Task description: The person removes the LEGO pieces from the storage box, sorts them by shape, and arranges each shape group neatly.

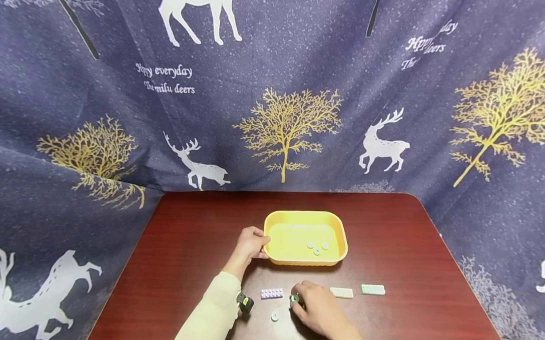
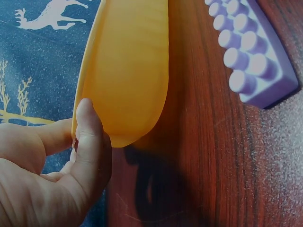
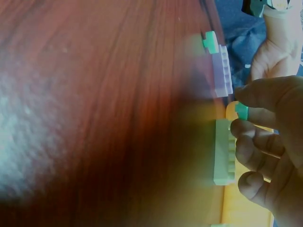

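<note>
My left hand (image 1: 250, 243) grips the left end of a yellow plastic basin (image 1: 304, 217), thumb over the rim, as the left wrist view (image 2: 71, 165) also shows. Inside the basin lie three small round pieces (image 1: 316, 251). Over the table in front of it, my right hand (image 1: 315, 304) pinches a small round green piece (image 3: 242, 111) between thumb and fingertips. A similar round piece (image 1: 274, 316) lies on the table to the left of that hand. A purple studded building brick (image 1: 271, 293) sits between my two hands.
Right of my right hand lie a pale yellow brick (image 1: 342, 292) and a light green brick (image 1: 373, 289). The dark red wooden table (image 1: 198, 222) meets a blue curtain (image 1: 258, 64) with deer and trees at its back and sides.
</note>
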A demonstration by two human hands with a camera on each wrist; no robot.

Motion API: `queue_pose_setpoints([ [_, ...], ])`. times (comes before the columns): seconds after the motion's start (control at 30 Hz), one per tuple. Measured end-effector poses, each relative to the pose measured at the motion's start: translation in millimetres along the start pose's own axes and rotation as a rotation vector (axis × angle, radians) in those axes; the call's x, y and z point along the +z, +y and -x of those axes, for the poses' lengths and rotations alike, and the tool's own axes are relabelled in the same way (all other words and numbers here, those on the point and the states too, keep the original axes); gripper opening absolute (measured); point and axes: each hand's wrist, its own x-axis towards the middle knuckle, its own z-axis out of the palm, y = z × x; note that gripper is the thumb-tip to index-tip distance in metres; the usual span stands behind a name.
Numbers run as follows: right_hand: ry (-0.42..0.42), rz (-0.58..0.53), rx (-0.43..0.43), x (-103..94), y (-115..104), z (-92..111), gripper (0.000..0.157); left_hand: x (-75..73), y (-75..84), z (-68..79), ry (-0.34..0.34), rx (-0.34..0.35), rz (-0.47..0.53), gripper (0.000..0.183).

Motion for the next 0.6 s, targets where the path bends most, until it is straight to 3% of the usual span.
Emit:
queue_pose_setpoints([
  [0.6,-0.044,0.009,-0.032,6.9,-1,11,0.013,-0.5,1.0,1.0,-0.003,-0.010,0.009,0.021],
])
